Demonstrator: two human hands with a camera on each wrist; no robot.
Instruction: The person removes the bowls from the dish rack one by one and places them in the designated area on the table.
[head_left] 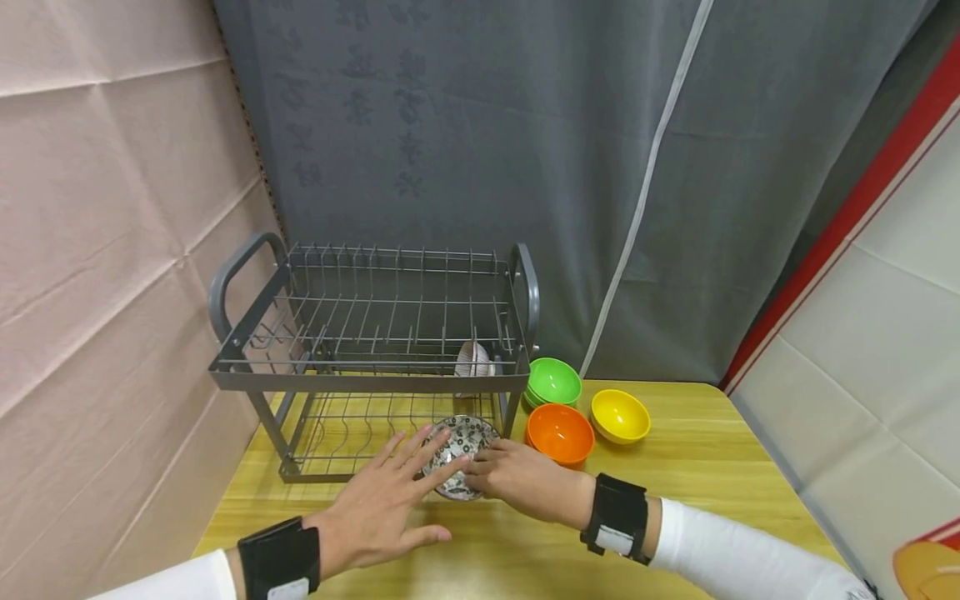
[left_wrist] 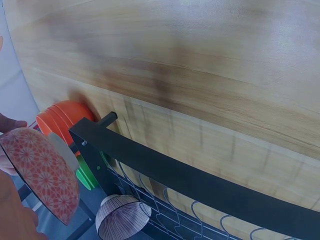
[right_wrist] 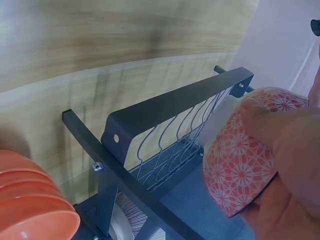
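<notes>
A patterned bowl (head_left: 463,439), black and white floral inside and red floral outside (right_wrist: 240,160), is tilted at the front right of the dish rack (head_left: 375,383). My right hand (head_left: 528,481) grips its right side, the thumb against the red outer wall in the right wrist view. Over the bowl's left side my left hand (head_left: 382,508) has its fingers straight and spread; whether they touch the bowl I cannot tell. A striped bowl (left_wrist: 122,217) stands on edge in the rack's lower tier, partly hidden by the upper tier.
Right of the rack are stacked orange bowls (head_left: 561,433), green bowls (head_left: 555,381) and a yellow bowl (head_left: 621,416). The rack's raised handle (head_left: 528,292) is near them. A wooden table (head_left: 720,475) lies underneath, with a grey curtain (head_left: 450,125) behind.
</notes>
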